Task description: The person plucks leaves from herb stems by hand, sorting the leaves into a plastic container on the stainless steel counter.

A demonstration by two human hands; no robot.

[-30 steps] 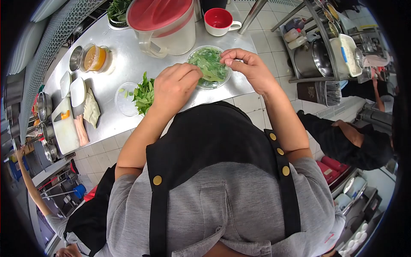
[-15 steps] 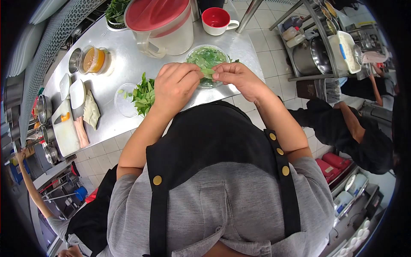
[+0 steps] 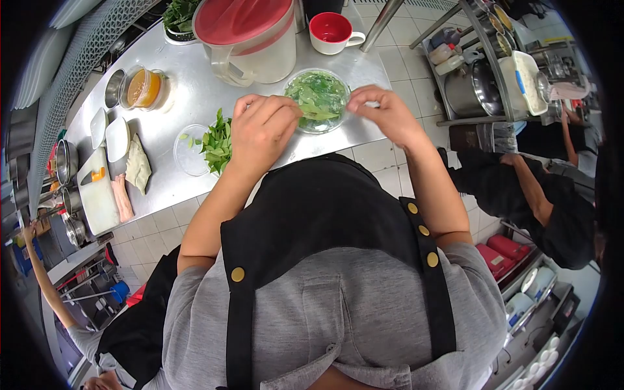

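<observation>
My left hand [image 3: 265, 127] has its fingertips pinched on a green leaf [image 3: 317, 112], which reaches out over a round clear bowl [image 3: 347, 118] of water and green leaves. To the right of the bowl, my right hand [image 3: 385, 116] is raised with thumb and fingers drawn together, slightly blurred. Whether a small piece sits in that pinch is too unclear to make out. A heap of green leaves [image 3: 217, 144] lies beside my left wrist, partly hidden by it, next to a round clear lid or dish [image 3: 188, 153].
A pitcher with a red lid [image 3: 260, 55] and a red-lined white cup [image 3: 329, 34] stand behind the bowl. Leftward are a tub of orange liquid [image 3: 143, 90], small white dishes [image 3: 117, 140] and a cutting board [image 3: 99, 201]. Other people stand at both sides.
My right hand has moved away from the leaf, to the right past the bowl's rim. My left hand stays almost in place with the leaf at its fingertips.
</observation>
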